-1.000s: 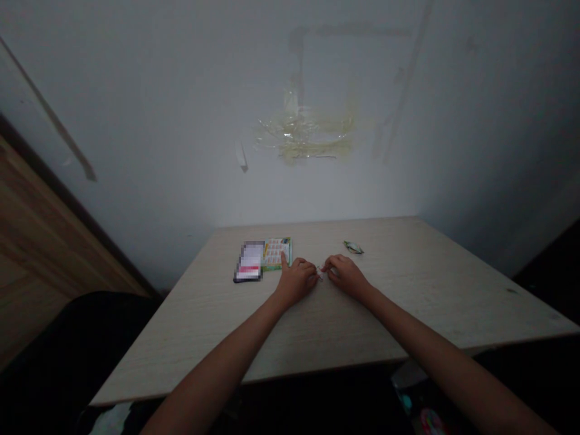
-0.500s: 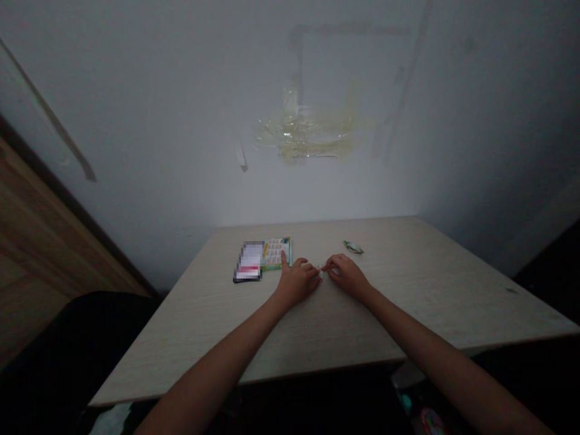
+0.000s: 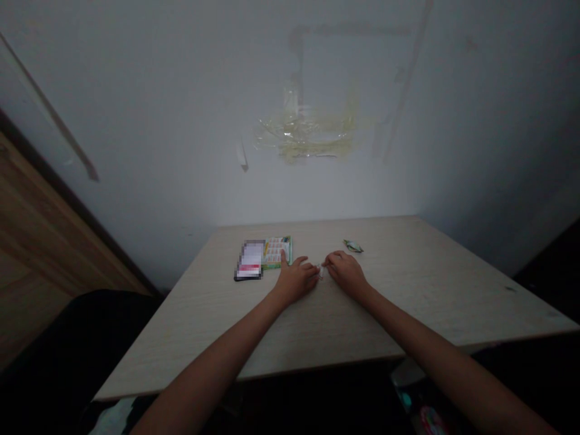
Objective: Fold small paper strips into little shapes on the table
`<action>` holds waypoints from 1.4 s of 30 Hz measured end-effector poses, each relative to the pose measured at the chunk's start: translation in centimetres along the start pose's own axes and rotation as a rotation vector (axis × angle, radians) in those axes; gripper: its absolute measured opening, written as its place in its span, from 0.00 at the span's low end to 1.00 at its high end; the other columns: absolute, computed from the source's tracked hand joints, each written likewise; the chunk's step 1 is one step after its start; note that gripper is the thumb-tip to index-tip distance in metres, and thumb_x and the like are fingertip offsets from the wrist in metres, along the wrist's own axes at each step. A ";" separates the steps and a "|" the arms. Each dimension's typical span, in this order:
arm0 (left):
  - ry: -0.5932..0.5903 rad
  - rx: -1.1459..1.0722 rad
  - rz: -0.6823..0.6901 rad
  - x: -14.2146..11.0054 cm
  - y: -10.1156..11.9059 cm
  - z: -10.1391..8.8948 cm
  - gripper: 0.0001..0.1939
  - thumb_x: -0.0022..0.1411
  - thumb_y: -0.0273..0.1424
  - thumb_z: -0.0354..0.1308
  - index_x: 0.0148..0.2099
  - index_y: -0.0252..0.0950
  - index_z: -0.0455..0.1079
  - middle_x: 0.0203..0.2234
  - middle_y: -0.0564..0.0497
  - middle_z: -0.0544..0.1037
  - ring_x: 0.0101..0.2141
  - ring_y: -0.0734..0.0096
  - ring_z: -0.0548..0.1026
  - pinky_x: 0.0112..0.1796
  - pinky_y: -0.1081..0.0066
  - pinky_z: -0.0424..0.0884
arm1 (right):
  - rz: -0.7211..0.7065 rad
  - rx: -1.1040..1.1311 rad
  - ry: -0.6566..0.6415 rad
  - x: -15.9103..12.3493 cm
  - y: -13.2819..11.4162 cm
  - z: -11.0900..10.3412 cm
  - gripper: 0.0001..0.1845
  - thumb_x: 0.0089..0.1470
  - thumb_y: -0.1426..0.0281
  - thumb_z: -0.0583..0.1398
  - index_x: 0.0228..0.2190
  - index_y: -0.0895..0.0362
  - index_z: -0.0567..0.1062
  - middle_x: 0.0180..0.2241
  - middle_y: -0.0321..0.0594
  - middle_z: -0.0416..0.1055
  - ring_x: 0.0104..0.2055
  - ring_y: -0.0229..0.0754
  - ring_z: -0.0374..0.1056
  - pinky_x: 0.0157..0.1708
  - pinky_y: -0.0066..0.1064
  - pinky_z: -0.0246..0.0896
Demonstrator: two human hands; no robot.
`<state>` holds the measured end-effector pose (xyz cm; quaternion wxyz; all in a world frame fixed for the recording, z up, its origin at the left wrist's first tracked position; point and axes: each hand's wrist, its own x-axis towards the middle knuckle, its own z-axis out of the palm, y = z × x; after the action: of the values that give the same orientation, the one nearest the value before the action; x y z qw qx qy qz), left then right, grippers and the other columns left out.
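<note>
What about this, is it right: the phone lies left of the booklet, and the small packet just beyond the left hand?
Not quite: the head view shows the small packet just beyond the right hand. The phone does lie left of the booklet.

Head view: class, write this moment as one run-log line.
left hand: at small whitish piece | right hand: near same piece, contact unclear | table: printed card beside pixelated device; small packet beyond right hand

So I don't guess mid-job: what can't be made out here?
In the head view:
Small pale piece: too small to identify; the left hand may cover part.
Right hand: fingertip contact with the piece too small to tell.
Screen: pixelation hides its text.
Printed sheet: print too small.
Pink item: cut off by bottom edge.
</note>
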<state>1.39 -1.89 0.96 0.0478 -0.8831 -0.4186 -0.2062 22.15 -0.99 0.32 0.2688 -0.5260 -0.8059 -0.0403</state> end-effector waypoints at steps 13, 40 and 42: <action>0.025 0.068 -0.009 -0.2 0.2 0.4 0.14 0.69 0.39 0.50 0.53 0.51 0.72 0.45 0.52 0.80 0.56 0.57 0.68 0.60 0.30 0.29 | 0.032 0.173 0.026 0.4 1.2 1.0 0.06 0.60 0.73 0.57 0.39 0.55 0.73 0.41 0.43 0.74 0.46 0.44 0.69 0.47 0.33 0.60; -0.081 0.022 -0.096 0.0 -0.2 0.3 0.17 0.70 0.42 0.47 0.58 0.56 0.68 0.53 0.54 0.77 0.58 0.56 0.65 0.58 0.27 0.28 | -0.237 0.345 -0.138 0.3 1.3 0.0 0.08 0.57 0.77 0.54 0.37 0.55 0.70 0.37 0.41 0.73 0.40 0.42 0.67 0.42 0.32 0.61; -0.077 0.034 -0.090 0.0 -0.2 0.3 0.17 0.71 0.42 0.47 0.58 0.56 0.68 0.53 0.54 0.77 0.58 0.57 0.66 0.59 0.27 0.29 | -0.255 0.379 -0.147 0.2 1.4 0.1 0.09 0.55 0.78 0.55 0.37 0.55 0.70 0.37 0.41 0.73 0.40 0.42 0.68 0.43 0.32 0.61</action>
<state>1.31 -1.66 0.70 0.0372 -0.8697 -0.4631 -0.1670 23.26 -0.16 0.08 0.2961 -0.3618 -0.8763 0.1163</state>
